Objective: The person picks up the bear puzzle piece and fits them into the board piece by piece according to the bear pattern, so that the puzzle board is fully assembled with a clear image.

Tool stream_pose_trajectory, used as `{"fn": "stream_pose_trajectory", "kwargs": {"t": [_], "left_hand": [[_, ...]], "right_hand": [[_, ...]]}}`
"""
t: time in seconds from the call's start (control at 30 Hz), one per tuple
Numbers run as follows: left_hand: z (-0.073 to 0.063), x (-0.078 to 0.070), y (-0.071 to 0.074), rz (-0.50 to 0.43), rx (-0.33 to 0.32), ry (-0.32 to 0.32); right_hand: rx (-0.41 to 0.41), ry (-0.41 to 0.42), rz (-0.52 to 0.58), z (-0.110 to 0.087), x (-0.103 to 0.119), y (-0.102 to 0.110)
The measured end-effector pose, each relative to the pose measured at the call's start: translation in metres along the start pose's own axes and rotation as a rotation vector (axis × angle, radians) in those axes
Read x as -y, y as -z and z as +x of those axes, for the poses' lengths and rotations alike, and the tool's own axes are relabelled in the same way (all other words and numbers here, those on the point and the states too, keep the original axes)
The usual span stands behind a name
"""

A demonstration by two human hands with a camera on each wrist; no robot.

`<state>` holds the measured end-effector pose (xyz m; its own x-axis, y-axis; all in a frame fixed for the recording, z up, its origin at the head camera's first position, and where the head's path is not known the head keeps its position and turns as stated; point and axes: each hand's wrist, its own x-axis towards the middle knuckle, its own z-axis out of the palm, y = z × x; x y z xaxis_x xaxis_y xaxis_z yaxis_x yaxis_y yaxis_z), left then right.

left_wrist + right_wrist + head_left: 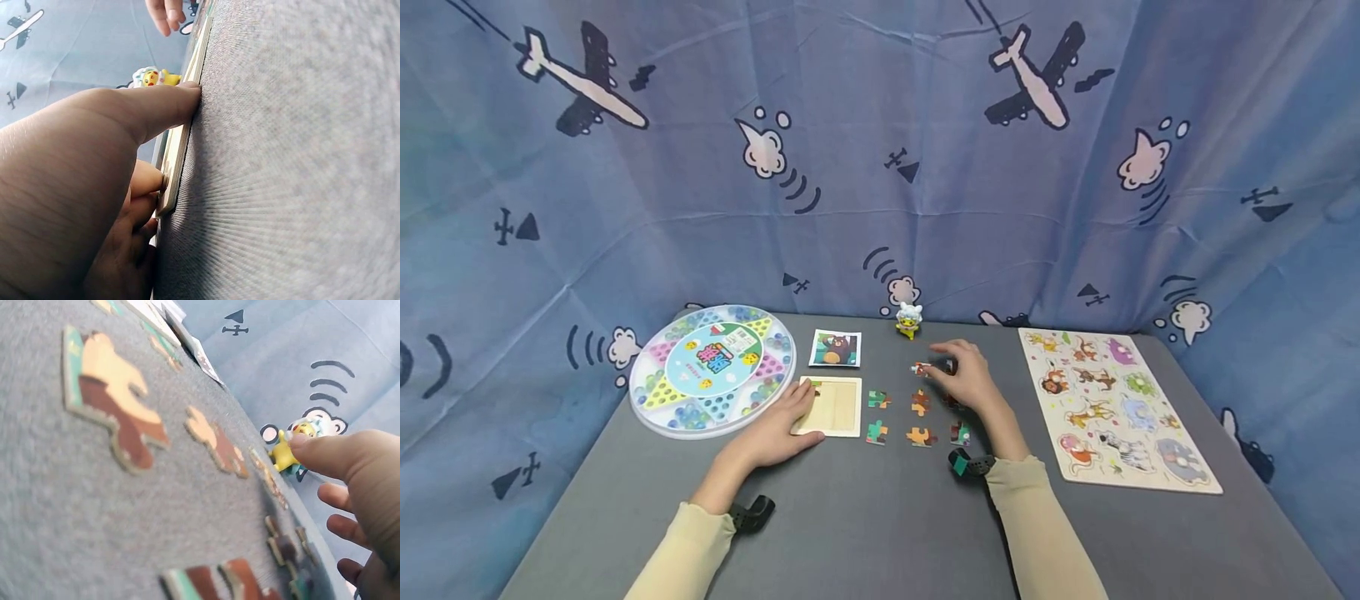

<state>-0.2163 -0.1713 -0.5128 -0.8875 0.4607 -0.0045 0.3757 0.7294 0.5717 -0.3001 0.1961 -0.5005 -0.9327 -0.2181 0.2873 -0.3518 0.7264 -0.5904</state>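
My left hand (786, 425) holds the lower left corner of a shallow wooden puzzle tray (842, 408), thumb along its near edge, fingers at its left side. One green-and-brown piece (817, 387) lies in the tray's upper left corner, partly covered by fingertips. My right hand (966, 375) hovers over the loose pieces, thumb and index finger beside an orange-and-white jigsaw piece (919, 367). In the right wrist view its thumb (325, 450) stands apart from the loosely bent fingers, nothing seen between them. Several more pieces, such as a brown one (921, 402), lie right of the tray.
A bear picture card (835, 348) lies behind the tray. A small yellow figurine (909, 320) stands at the back. On the left is a round game board (711, 371); on the right, an animal puzzle board (1112, 408). A patterned curtain (865, 167) hangs behind the grey table (880, 525).
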Motion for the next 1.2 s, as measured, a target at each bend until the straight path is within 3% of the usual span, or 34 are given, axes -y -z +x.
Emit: {"fn": "stream_pose_trajectory", "kwargs": {"t": [0.53, 0.8, 1.2], "left_hand": [[-0.006, -0.001, 0.018, 0.017, -0.023, -0.004], [-0.003, 0.000, 0.011, 0.008, -0.015, -0.008], [-0.003, -0.005, 0.002, -0.002, 0.006, -0.014]], "right_hand": [[0.047, 0.003, -0.049, 0.012, -0.002, -0.019], [0.026, 0.003, -0.082, 0.008, -0.007, -0.018], [0.070, 0.007, -0.084, -0.003, -0.020, -0.010]]}}
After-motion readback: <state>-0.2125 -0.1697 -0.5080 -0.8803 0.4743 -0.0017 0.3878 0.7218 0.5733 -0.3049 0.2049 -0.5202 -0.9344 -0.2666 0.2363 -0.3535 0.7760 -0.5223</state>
